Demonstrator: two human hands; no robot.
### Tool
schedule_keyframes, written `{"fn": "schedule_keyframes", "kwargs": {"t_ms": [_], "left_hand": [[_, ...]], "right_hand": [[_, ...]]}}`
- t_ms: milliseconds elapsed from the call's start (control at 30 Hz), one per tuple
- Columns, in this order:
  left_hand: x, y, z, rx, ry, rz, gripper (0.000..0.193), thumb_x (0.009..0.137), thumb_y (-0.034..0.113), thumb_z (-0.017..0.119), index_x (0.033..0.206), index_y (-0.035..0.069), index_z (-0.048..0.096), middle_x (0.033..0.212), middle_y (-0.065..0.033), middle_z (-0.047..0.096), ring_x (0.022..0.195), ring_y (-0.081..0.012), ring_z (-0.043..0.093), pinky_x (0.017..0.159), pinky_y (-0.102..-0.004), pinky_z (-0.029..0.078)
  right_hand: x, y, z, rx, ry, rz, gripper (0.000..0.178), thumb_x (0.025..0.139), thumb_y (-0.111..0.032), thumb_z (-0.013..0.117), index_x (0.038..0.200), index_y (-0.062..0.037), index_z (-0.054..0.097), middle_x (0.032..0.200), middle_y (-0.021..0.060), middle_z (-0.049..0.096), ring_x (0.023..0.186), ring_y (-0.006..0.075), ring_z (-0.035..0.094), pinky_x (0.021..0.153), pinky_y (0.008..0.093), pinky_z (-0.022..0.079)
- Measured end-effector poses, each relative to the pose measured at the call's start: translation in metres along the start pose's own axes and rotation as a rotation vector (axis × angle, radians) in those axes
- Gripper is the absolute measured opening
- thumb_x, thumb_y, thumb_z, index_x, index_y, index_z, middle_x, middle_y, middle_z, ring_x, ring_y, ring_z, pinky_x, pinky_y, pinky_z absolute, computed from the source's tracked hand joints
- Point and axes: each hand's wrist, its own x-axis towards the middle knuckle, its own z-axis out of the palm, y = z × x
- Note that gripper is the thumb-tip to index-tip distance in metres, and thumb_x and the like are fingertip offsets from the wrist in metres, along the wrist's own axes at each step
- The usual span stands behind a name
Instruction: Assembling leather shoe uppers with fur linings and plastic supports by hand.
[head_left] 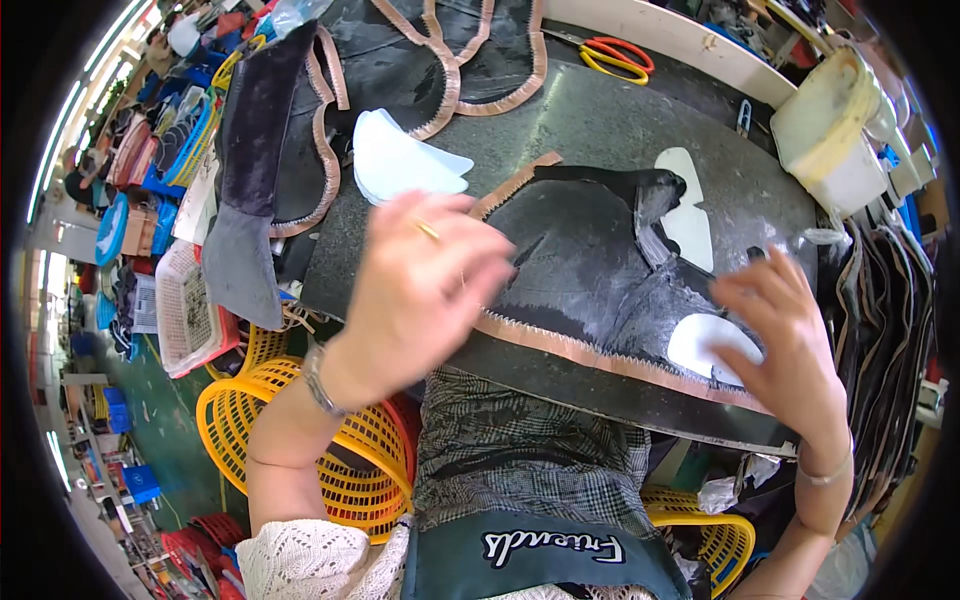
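Observation:
A black boot-upper-like piece [570, 250] lies flat on the dark worktable, edged with notched tan tape. My left hand [430, 285], a ring on one finger, is over its left end, slightly blurred, with loosely bent fingers and nothing visible in them. On the piece's right end rests a rounded white patch [700, 340]. My right hand [785, 335] hovers over that patch, thumb and fingers apart, the thumb overlapping its edge in view; whether they touch I cannot tell. A stack of white cut pieces [405, 160] sits just beyond my left hand. Another white shape [690, 215] lies beside the black piece.
More tan-edged black pieces [400, 70] cover the table's far left. Orange-and-yellow-handled scissors [620, 62] lie at the back. A glue-stained white tub [825, 120] stands far right, above hanging black pieces [885, 340]. Yellow baskets [250, 420] sit below the table edge.

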Motion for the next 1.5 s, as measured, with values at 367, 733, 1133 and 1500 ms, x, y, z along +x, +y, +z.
{"fn": "schedule_keyframes", "kwargs": {"t_ms": [367,733,1133,1500], "left_hand": [[-0.029,-0.07,0.029,0.442,-0.032,-0.121,0.033,0.079,0.008,0.067,0.112,0.01,0.069,0.115,0.0001,0.07,0.107,-0.0262,0.051,0.09,-0.044,0.03],[-0.008,-0.074,-0.003,-0.238,0.199,-0.247,0.027,0.083,0.026,0.075,0.098,0.004,0.072,0.088,-0.0053,0.067,0.096,-0.0187,0.051,0.09,-0.0354,0.036],[-0.006,-0.05,0.037,-0.368,-0.173,-0.428,0.019,0.078,0.022,0.078,0.095,0.013,0.073,0.068,0.0032,0.06,0.084,-0.0174,0.053,0.093,-0.0379,0.026],[0.096,-0.008,0.063,-0.416,-0.049,0.175,0.059,0.078,0.025,0.077,0.125,-0.005,0.057,0.116,-0.0211,0.065,0.105,-0.0359,0.063,0.091,-0.0397,0.047]], "right_hand": [[0.269,-0.045,0.129,0.354,-0.007,0.053,0.028,0.075,-0.022,0.077,0.088,0.0019,0.069,0.084,0.0205,0.069,0.081,0.0351,0.069,0.075,0.0412,0.053],[0.127,-0.066,0.05,1.246,-0.054,0.533,0.019,0.093,-0.013,0.064,0.091,0.0051,0.069,0.067,0.0067,0.065,0.053,0.0082,0.06,0.048,0.0207,0.047],[0.075,-0.074,0.112,0.615,0.088,-0.009,0.03,0.089,-0.017,0.065,0.113,0.0008,0.06,0.068,0.0178,0.065,0.058,0.029,0.067,0.05,0.0386,0.051],[0.034,-0.079,0.087,0.421,-0.101,-0.027,0.022,0.086,-0.017,0.067,0.1,0.0002,0.067,0.078,0.0132,0.067,0.066,0.022,0.067,0.052,0.0324,0.052]]}}
